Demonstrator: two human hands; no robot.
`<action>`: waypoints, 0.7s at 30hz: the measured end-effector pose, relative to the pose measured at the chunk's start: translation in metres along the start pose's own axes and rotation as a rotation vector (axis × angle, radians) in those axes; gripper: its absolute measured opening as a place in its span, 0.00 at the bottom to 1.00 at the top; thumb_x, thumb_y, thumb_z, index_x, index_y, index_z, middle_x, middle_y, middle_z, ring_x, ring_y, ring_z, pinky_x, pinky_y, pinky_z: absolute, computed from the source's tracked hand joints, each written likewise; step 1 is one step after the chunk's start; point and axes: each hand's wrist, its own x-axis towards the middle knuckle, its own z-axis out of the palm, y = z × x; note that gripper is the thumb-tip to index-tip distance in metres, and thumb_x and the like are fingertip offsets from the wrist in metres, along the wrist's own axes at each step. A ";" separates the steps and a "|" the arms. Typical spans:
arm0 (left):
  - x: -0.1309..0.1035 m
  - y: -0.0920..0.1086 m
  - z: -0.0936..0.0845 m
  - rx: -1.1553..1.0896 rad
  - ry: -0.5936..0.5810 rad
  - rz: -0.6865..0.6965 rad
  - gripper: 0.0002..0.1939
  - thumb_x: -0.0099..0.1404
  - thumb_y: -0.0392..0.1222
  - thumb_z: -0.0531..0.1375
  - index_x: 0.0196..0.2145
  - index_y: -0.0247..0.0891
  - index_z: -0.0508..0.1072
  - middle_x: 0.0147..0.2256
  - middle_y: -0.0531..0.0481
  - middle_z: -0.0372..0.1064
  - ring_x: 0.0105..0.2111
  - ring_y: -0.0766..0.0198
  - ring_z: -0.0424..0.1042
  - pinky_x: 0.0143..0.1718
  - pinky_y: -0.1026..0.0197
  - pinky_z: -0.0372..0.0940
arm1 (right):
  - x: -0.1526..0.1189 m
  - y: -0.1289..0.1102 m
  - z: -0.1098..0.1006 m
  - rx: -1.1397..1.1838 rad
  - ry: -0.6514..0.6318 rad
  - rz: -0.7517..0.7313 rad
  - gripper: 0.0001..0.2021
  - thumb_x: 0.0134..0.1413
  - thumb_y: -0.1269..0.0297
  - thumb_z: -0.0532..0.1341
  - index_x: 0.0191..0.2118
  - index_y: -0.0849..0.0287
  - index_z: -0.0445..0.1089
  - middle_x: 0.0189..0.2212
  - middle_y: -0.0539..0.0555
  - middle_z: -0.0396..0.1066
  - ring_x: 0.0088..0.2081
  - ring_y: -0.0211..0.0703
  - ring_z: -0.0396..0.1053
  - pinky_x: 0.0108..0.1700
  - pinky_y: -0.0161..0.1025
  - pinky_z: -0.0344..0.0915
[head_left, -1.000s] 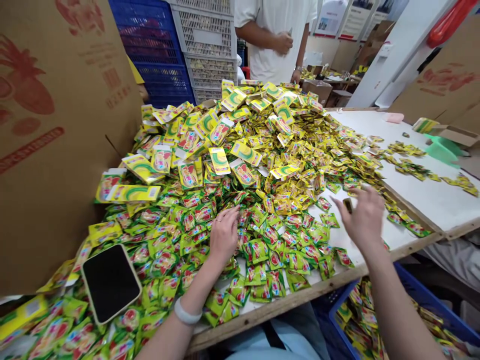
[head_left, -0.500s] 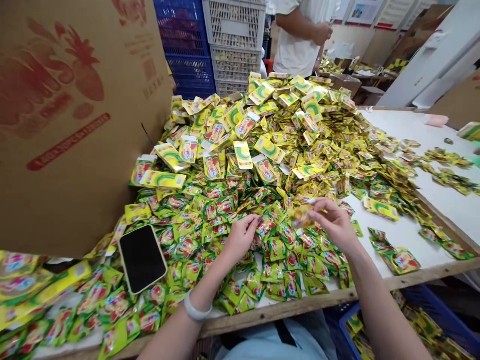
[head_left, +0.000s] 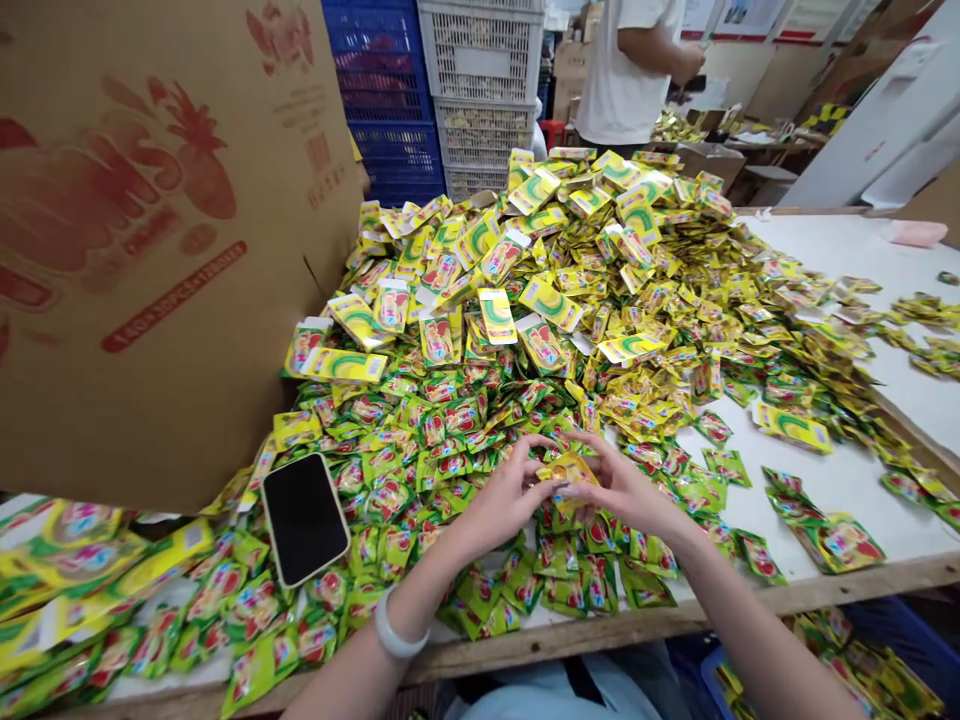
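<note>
Because the left hand (head_left: 517, 490) and the right hand (head_left: 622, 490) meet to the right of the phone (head_left: 307, 520), the yellow packet (head_left: 568, 468) lies between their fingertips, neither hand clearly nearer. Both pinch it, thumbs on the near side; fingers cover its ends, so its long axis is hard to tell, though it seems to run crosswise from hand to hand. Green packets (head_left: 386, 497) spread all around the phone and beneath the hands. Beyond the phone, yellow boxes (head_left: 497, 315) top a heap, and a large carton (head_left: 150, 380) rises behind it to its left. Far beyond and right of it, white tabletop (head_left: 810, 240) shows; farther back stand blue crates (head_left: 382, 80), grey crates (head_left: 484, 60) and a person in a white shirt (head_left: 626, 80).
</note>
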 end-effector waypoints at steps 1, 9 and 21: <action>0.001 0.003 0.000 0.076 -0.010 0.021 0.22 0.68 0.47 0.57 0.56 0.39 0.59 0.35 0.49 0.75 0.33 0.60 0.73 0.35 0.61 0.64 | -0.003 0.001 -0.001 0.028 -0.031 0.040 0.20 0.52 0.49 0.66 0.45 0.56 0.67 0.32 0.49 0.73 0.24 0.38 0.71 0.27 0.36 0.70; 0.106 0.042 -0.113 0.983 0.575 0.219 0.21 0.67 0.29 0.48 0.57 0.29 0.65 0.56 0.31 0.65 0.59 0.47 0.62 0.57 0.45 0.57 | -0.022 0.020 -0.026 0.071 0.312 -0.014 0.18 0.48 0.49 0.69 0.30 0.58 0.66 0.19 0.45 0.67 0.15 0.35 0.65 0.15 0.32 0.61; 0.142 0.039 -0.160 1.189 0.140 0.419 0.25 0.61 0.36 0.55 0.57 0.32 0.69 0.54 0.37 0.71 0.56 0.51 0.67 0.63 0.42 0.47 | -0.042 0.037 -0.042 0.250 0.414 0.076 0.23 0.41 0.47 0.73 0.33 0.60 0.69 0.20 0.46 0.68 0.15 0.30 0.61 0.15 0.29 0.54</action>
